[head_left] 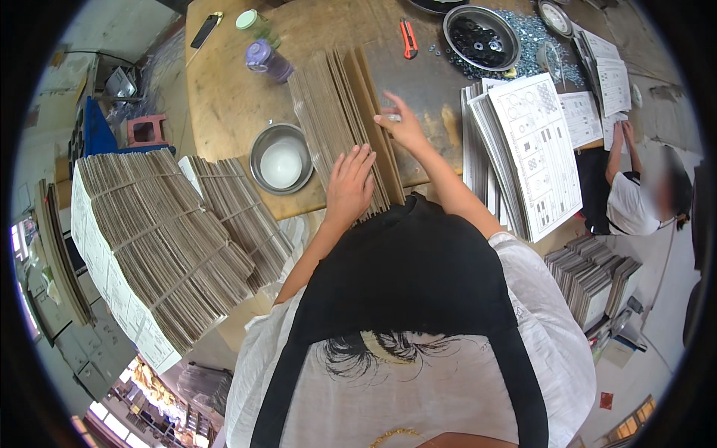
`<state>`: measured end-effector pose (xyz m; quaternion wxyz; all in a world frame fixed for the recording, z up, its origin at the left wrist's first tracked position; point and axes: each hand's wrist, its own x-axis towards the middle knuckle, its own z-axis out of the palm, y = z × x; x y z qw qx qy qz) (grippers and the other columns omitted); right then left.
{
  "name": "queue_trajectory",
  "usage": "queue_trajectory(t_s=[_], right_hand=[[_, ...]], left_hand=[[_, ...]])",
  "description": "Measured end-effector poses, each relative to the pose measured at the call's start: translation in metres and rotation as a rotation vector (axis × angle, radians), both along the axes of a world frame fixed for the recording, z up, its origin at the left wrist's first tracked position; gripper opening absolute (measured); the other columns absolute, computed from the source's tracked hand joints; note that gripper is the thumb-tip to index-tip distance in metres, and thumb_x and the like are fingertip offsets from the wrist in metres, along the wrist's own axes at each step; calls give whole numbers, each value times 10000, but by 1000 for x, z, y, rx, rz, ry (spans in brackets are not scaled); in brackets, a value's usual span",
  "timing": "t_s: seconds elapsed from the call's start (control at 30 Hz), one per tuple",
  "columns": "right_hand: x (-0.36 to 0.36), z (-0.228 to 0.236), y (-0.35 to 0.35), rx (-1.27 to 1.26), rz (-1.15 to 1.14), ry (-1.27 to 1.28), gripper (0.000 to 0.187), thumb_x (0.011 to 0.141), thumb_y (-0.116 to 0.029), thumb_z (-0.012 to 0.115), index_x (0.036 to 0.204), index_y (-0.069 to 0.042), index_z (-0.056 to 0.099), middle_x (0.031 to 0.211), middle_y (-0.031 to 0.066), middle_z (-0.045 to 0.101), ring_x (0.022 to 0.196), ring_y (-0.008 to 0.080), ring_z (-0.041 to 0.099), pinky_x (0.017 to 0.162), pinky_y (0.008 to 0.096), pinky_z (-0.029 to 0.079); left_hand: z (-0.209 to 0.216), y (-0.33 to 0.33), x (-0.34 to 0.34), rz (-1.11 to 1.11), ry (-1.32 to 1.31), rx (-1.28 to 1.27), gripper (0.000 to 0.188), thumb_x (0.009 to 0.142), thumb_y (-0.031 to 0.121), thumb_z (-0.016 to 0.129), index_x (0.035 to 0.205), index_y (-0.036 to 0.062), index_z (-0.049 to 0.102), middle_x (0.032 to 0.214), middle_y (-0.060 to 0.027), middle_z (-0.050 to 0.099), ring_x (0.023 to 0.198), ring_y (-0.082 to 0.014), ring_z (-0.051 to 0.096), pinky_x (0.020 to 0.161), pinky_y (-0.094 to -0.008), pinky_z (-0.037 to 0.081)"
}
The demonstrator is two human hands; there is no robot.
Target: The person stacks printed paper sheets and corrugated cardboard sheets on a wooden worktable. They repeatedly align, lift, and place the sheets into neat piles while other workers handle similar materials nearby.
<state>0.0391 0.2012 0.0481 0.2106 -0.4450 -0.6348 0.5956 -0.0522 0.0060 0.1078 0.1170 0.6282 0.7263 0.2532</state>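
A row of brown cardboard sheets stands on edge on the table in front of me. My left hand lies over the near part of the row, fingers stretched out. At the right side of the row, one sheet leans slightly apart from the others. My right hand is beside this sheet, its fingers apart and its thumb at the sheet's edge. I cannot tell how firmly the thumb touches it. The lower ends of the sheets are hidden by my black apron.
Left on the table are a metal bowl and a purple bottle. A red cutter and a basin of dark parts lie beyond. Printed boards stand right; strapped bundles stand left. Another person works at right.
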Motion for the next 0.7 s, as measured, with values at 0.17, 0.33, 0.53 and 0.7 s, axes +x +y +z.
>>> queue_trajectory(t_s=[0.17,0.33,0.53,0.7], right_hand=[[4,9,-11,392,72,-152,515,868,-349,775,1343,-198,646,1336,196,575,1178,354,593,971,370,499],[-8,32,-28,320,98,-284,566,807,-514,785,1289,-236,683,1349,146,574,1216,347,597,1005,431,493],[-3,5,-18,321,111,-173,608,803,-468,809,1320,-189,657,1337,155,580,1224,347,587,1011,420,490],[-6,31,-30,439,-6,-55,478,934,-233,671,1406,-252,600,1381,191,552,1222,390,576,1005,433,489]], left_hand=[[-2,0,-1,5,46,16,509,904,89,605,1408,146,577,1487,-82,512,1397,-305,447,1179,-492,317],[0,1,-2,-9,110,29,515,871,99,622,1384,146,598,1461,-107,531,1385,-310,458,1160,-500,343],[-4,-2,-3,-9,91,14,503,913,104,581,1413,149,575,1486,-85,522,1400,-298,444,1176,-491,321],[-6,-6,-6,-8,69,9,507,917,104,580,1422,117,559,1502,-74,512,1407,-293,437,1184,-484,314]])
